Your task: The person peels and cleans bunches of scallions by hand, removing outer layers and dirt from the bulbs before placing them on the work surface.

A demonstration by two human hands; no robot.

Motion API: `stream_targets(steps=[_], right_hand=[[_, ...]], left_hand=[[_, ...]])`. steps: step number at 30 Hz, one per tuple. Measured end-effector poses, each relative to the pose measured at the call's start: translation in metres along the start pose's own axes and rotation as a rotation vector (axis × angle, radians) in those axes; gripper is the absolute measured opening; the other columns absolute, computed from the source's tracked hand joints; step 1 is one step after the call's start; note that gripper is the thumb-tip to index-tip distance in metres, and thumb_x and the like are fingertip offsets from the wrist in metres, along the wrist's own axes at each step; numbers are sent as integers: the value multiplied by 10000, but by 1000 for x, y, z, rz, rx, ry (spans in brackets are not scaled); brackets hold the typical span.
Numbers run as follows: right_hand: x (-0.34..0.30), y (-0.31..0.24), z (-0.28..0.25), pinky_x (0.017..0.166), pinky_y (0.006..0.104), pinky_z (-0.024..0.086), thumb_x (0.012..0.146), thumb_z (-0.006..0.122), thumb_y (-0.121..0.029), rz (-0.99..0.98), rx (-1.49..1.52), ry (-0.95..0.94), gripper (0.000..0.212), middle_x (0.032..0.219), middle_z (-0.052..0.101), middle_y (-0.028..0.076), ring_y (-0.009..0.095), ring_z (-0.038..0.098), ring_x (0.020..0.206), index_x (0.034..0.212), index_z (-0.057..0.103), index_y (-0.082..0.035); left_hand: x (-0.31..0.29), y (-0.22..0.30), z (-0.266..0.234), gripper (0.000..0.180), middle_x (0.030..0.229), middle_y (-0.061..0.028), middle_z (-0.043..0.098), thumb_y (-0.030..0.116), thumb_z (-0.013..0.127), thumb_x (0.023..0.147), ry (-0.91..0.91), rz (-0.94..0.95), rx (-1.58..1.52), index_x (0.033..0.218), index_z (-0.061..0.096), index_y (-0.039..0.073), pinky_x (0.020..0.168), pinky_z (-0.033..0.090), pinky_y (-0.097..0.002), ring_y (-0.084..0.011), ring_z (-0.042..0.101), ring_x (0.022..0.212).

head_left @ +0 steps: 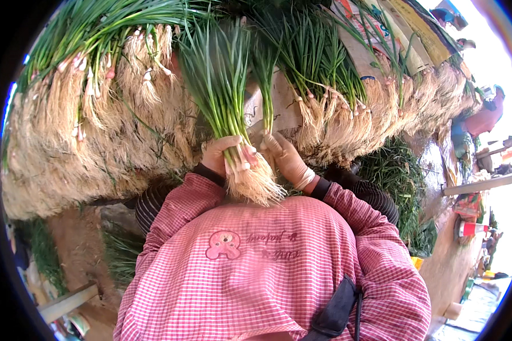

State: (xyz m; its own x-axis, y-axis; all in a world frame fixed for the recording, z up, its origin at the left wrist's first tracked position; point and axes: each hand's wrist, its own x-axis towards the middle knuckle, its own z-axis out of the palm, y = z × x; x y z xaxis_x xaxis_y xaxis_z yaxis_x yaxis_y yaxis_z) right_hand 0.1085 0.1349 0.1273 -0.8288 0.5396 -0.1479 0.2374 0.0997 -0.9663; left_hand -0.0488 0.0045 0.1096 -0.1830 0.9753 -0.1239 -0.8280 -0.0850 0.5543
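Note:
My left hand (219, 154) grips a bunch of green onions (222, 85) just above the pale bulbs, with the tangled tan roots (256, 184) hanging toward my chest. My right hand (287, 159), with a band at the wrist, pinches a thinner stalk of green onion (265, 85) right beside that bunch. Both forearms wear red-and-white checked sleeves over dark cuffs. The fingers of both hands are partly hidden by the stalks.
Large heaps of rooted green onions (85, 113) spread in an arc ahead, from left to right (381, 108). Cardboard sheets (392, 28) lie at the top right. More greens (398, 182) sit on the right. A red checked apron (256, 273) fills the lower view.

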Motion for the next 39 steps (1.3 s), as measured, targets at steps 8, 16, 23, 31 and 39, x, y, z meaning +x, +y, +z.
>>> stream_targets(steps=[8, 16, 23, 31, 39], right_hand=[[39, -19, -34, 757, 414, 502, 920, 472, -546, -38, -784, 29, 623, 813, 655, 246, 395, 641, 834, 1011, 602, 56], [50, -5, -18, 748, 385, 492, 880, 634, -391, -204, -519, 133, 511, 869, 645, 238, 371, 628, 837, 1085, 584, 73], [60, 1, -32, 671, 315, 501, 918, 596, -239, -155, -231, 303, 272, 779, 610, 133, 157, 572, 699, 1054, 601, -3], [50, 10, -21, 722, 397, 499, 889, 638, -317, -208, -432, 112, 391, 900, 642, 224, 329, 647, 826, 1062, 582, 29], [70, 20, -43, 629, 315, 503, 917, 617, -219, -77, 113, 352, 245, 917, 677, 98, 127, 637, 775, 1044, 603, -11]], left_hand=[[1, -12, -23, 312, 839, -212, 678, 240, 586, 855, -45, -118, 88, 923, 603, -63, 716, 567, -388, -335, 683, 747], [1, -15, -9, 316, 818, -185, 675, 261, 614, 859, 64, -115, 43, 919, 626, -49, 606, 591, -375, -292, 683, 644], [0, -14, -13, 299, 824, -191, 669, 224, 628, 838, 10, -124, 23, 931, 618, -61, 697, 581, -478, -329, 677, 668], [2, -7, -22, 281, 843, -173, 676, 238, 606, 873, 4, -320, 133, 897, 647, -39, 669, 588, -353, -285, 689, 685], [1, -13, -3, 348, 858, -154, 615, 215, 603, 872, -113, -185, -118, 1118, 541, -22, 662, 599, -393, -244, 647, 699]])
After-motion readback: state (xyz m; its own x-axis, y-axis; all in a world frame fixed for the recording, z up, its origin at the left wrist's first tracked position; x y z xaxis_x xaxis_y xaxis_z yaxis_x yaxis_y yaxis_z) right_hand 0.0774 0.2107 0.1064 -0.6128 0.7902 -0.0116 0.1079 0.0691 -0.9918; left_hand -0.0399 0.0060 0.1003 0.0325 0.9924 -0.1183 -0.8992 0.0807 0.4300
